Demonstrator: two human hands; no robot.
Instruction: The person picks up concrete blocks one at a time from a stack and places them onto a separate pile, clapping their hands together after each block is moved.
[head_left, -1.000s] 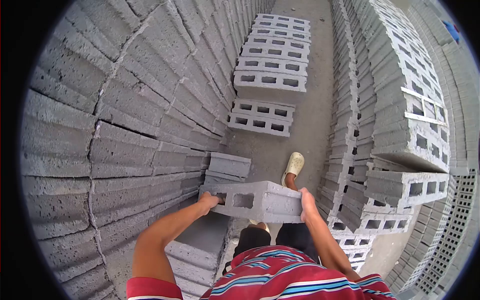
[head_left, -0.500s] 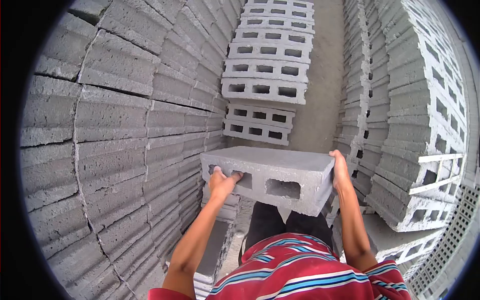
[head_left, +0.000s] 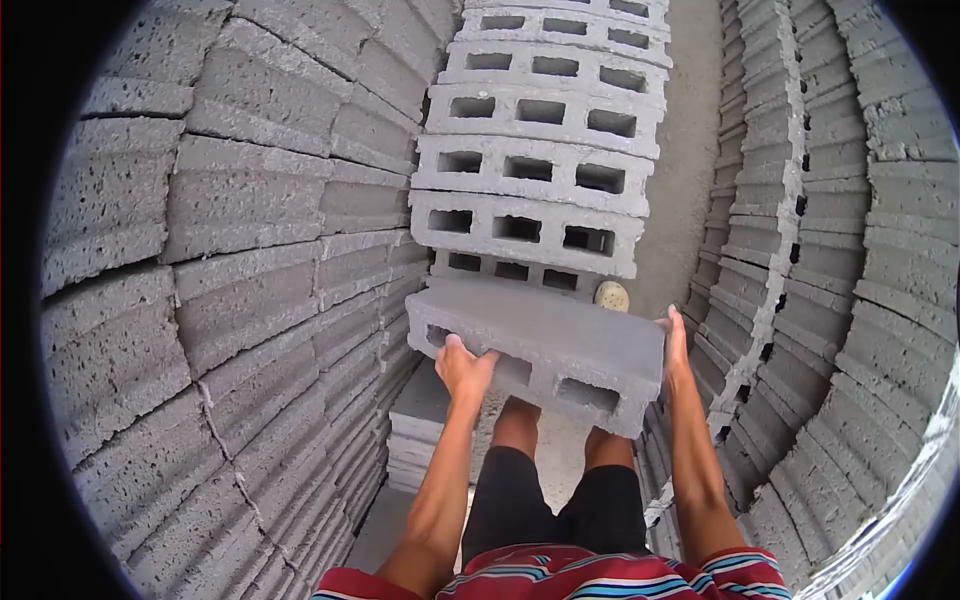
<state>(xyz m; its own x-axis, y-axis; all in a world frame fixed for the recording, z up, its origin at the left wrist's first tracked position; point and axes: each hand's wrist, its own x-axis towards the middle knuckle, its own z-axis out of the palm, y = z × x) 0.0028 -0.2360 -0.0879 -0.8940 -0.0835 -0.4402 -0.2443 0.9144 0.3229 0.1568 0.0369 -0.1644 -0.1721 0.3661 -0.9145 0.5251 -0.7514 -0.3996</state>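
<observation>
Hooking into the left-hand hollow of the concrete block (head_left: 545, 330), the left grip (head_left: 465, 368) has its fingers curled up inside the cavity, clenched on the thin wall of concrete there. The right grip (head_left: 676, 340) lies flat against the opposite short end, palm pressed in and fingertips reaching toward the top edge. Between the two the block is clamped and carried in the air, in front of the person's black shorts (head_left: 560, 510), its long side across the body and its right end a little lower.

From where I stand it looks a heavy, dead-stiff thing that will not flex at all. The grey surface is coarse and gritty, so it should bite against skin rather than slide, though it may scrape bare palms. The webs between the hollows are the thin parts and seem likeliest to chip if knocked. The cavities and the two ends look like the sound places to hold it.

Just beyond the block rises a stack of hollow blocks (head_left: 530, 170) with their cavities showing. A low stack (head_left: 425, 415) sits below the left forearm. A high wall of blocks (head_left: 250, 230) closes the left side, and curved rows of blocks (head_left: 800, 200) line the right. A pale sandal (head_left: 612, 296) shows past the block's far edge, on the sandy ground (head_left: 690, 150).
</observation>
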